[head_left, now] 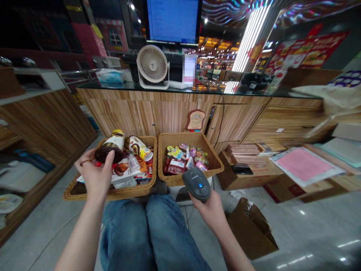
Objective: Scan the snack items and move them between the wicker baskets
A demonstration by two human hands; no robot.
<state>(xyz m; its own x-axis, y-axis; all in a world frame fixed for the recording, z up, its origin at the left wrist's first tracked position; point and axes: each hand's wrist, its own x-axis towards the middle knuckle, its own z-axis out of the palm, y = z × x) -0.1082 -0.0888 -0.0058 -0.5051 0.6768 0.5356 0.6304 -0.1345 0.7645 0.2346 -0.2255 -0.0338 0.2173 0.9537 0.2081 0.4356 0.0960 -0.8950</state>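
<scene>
Over the left wicker basket [109, 195], my left hand [97, 171] is closed around a brown bottle [115, 142] with a yellow cap, its dark base tilted toward me. A similar bottle [138, 146] lies in that basket among packaged snacks, a clear container [133, 163] and a white box with a red pattern. My right hand [208, 209] grips a dark grey barcode scanner [196, 183] whose blue light is on. It is held just in front of the right wicker basket [216, 165], which contains a brown packet [175, 165] and several small colourful items.
A wooden counter [121, 113] stands ahead, with a fan [153, 66], a monitor [173, 22] and a phone-like screen on top. At right are cardboard boxes [251, 178], a dark phone [241, 169] and a brown paper bag [251, 233] on the floor. Shelving [36, 124] borders the left.
</scene>
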